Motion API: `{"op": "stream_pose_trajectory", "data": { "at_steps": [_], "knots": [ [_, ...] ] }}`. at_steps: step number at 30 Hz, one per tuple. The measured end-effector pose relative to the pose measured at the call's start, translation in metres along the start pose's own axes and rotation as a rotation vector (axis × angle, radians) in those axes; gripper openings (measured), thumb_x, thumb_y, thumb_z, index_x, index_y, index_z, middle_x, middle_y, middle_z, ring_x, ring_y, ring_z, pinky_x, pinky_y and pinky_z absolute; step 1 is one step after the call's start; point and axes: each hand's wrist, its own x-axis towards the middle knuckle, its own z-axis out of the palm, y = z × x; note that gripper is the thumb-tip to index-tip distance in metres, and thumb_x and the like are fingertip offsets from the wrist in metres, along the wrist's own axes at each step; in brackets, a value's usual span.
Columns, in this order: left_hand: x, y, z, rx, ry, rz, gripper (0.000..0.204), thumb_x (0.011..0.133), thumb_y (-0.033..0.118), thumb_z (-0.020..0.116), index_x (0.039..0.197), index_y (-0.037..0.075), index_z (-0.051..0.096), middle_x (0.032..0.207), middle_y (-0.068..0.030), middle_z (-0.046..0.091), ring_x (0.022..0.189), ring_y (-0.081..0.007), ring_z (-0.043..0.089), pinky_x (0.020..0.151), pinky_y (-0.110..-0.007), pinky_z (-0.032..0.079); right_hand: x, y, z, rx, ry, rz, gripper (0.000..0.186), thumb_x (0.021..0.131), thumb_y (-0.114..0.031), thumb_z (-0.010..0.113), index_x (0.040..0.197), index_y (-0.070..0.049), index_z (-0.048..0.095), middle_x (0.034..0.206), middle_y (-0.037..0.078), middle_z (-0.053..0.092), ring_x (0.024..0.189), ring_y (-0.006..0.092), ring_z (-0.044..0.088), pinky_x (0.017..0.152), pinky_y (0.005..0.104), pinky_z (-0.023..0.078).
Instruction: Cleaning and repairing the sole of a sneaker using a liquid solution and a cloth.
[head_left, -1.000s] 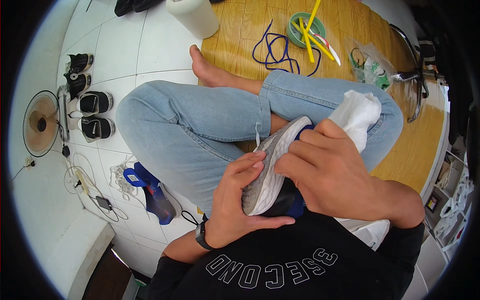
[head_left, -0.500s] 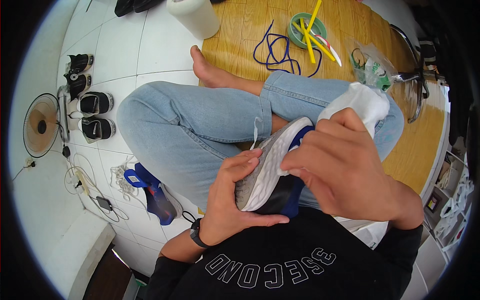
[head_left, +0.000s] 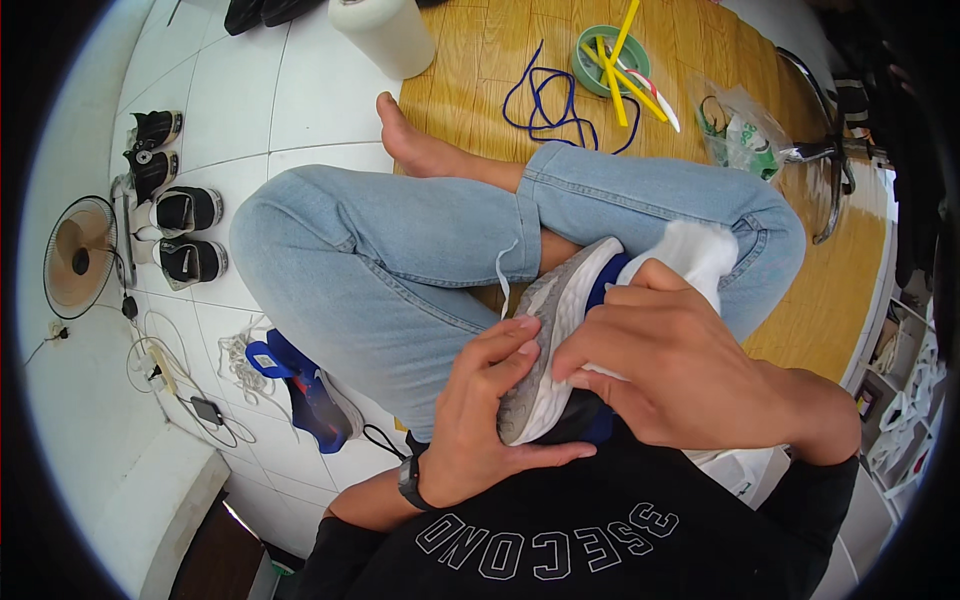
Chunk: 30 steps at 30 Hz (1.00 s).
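Note:
My left hand (head_left: 480, 420) is wrapped round a grey sneaker (head_left: 560, 280) with a white sole and dark blue-and-black parts, holding it on its side over my crossed legs. My right hand (head_left: 665, 370) grips a white cloth (head_left: 695, 245) with bent fingers and presses it against the sole beside the left hand. Part of the cloth sticks out above the fingers, and the rest is hidden under them. A loose white lace (head_left: 505, 275) trails from the sneaker onto the jeans.
Another blue sneaker (head_left: 320, 405) lies at the left near cables. Several shoes (head_left: 188, 258) line the wall beside a fan (head_left: 80, 260). Ahead are a green bowl (head_left: 585, 75) with yellow sticks, a blue lace (head_left: 540, 110), a plastic bag (head_left: 740, 140) and a white container (head_left: 380, 35).
My right hand and the cloth rose slightly at half a second ago and are now lower, over the sole. My left hand and the sneaker shifted left, then back right.

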Motion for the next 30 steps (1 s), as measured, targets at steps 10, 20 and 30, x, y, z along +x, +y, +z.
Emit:
{"op": "stream_pose_trajectory", "data": {
  "at_steps": [10,20,30],
  "knots": [
    [0.002,-0.003,-0.003,-0.042,0.011,-0.009,0.101,0.055,0.033,0.102,0.134,0.001,0.049,0.137,-0.0237,0.055,0.128,-0.0405,0.058,0.106,-0.047,0.049,0.002,-0.001,-0.001,-0.227,0.113,-0.036,0.031,0.066,-0.002,0.076,0.095,-0.01,0.068,0.075,0.002,0.053,0.072,0.0223,0.053,0.072,0.0365,0.034],
    [0.0,0.001,0.0,0.028,-0.012,0.012,0.1,0.054,0.033,0.102,0.133,-0.001,0.05,0.138,-0.0243,0.055,0.127,-0.0406,0.058,0.105,-0.047,0.05,-0.001,-0.001,0.0,-0.038,-0.029,0.044,0.027,0.069,-0.005,0.075,0.094,-0.011,0.067,0.079,0.002,0.06,0.073,0.0218,0.056,0.072,0.0366,0.035],
    [0.004,-0.006,-0.007,-0.055,-0.017,-0.01,0.102,0.055,0.032,0.102,0.135,0.002,0.048,0.138,-0.0239,0.055,0.128,-0.0402,0.058,0.105,-0.047,0.05,0.004,0.001,-0.001,-0.13,0.076,0.051,0.022,0.074,-0.003,0.078,0.093,-0.012,0.069,0.076,0.001,0.062,0.071,0.0224,0.059,0.073,0.0358,0.036]
  ]
}}
